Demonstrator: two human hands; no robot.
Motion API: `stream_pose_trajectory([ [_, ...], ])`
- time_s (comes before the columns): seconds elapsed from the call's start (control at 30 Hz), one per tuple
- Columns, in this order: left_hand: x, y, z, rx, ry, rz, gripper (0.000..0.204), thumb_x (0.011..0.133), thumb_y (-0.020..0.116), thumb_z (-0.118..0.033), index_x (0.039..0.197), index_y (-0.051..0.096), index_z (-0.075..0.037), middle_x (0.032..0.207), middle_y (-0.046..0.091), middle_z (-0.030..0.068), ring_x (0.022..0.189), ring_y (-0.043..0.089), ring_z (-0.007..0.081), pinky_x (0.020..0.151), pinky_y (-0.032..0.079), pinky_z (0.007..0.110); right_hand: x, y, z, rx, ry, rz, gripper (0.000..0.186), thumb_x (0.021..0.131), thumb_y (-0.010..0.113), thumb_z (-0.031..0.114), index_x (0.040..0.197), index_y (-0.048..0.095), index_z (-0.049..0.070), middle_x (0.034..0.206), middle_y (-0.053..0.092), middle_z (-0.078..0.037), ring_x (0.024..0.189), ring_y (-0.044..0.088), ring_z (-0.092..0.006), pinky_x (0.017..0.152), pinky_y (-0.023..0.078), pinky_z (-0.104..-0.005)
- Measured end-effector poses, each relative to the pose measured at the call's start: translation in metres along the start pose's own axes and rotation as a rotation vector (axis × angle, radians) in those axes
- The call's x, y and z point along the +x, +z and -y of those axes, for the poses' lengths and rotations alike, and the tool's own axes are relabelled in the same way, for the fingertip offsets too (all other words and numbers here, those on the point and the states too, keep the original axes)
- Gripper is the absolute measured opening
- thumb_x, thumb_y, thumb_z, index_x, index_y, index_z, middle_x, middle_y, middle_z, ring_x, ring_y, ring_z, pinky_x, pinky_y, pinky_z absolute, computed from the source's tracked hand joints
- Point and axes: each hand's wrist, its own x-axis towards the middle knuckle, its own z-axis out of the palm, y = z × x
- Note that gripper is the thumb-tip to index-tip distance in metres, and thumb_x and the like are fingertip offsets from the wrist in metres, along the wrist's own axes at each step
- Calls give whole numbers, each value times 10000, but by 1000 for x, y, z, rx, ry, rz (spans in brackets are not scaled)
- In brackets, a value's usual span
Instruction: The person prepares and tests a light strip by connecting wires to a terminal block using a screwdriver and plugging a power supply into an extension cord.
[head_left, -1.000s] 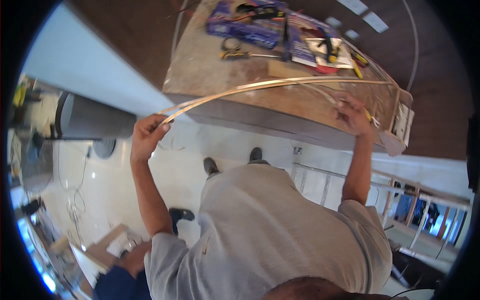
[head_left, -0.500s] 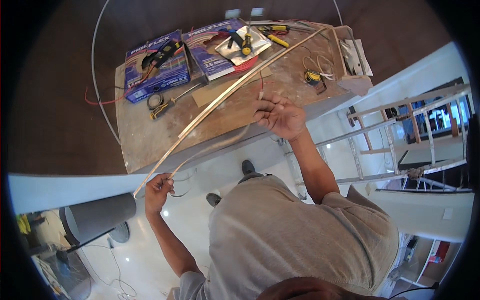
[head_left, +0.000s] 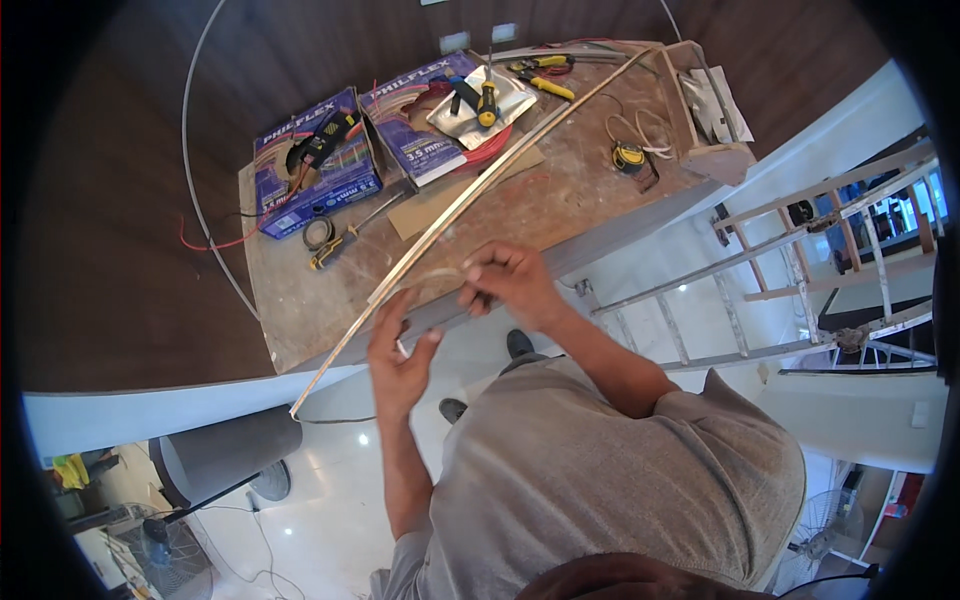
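Note:
A long, thin, pale gold rod-like strip [head_left: 440, 232] slants across the wooden worktop [head_left: 330, 290], its lower end jutting past the front edge. Under its lower half, my left hand [head_left: 398, 365] is raised with thumb and fingers apart; a small white bit shows between them. To its right, the fingertips of my right hand [head_left: 512, 288] pinch a thin flexible pale strip [head_left: 438, 274] that curves toward my left hand. A dark, narrow length of strip [head_left: 340, 421] runs from the rod's lower end and passes behind my left wrist.
Two blue cartons [head_left: 325, 160] with wire stand at the back. Nearby lie a screwdriver [head_left: 345, 245], black tape roll [head_left: 318, 233], yellow-handled pliers [head_left: 545, 75], tape measure [head_left: 630, 157] and wooden box [head_left: 715, 155]. A ladder [head_left: 740, 300] stands right; a grey cylinder [head_left: 235, 455] lower left.
My left hand has moved right and up, its pinch on the flexible strip loosened. My right hand has come down and left with the strip, bringing both hands closer together. The view has shifted slightly.

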Motion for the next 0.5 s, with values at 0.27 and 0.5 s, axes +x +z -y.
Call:
stream_pose_trajectory([
  [0.27,37,75,-3,-785,-237,-207,201,983,651,-116,1127,657,24,1073,712,168,873,680,192,771,557,303,4,4,-14,-12,-69,61,171,970,640,66,1114,650,-25,791,693,-56,625,627,-77,529,493,-238],
  [0.5,58,80,2,-655,-46,-278,142,986,627,-54,1093,663,32,943,701,129,702,643,176,615,527,280,26,-46,26,-476,-237,46,187,953,672,83,1119,680,-2,766,664,-12,643,597,-49,552,457,-220],
])
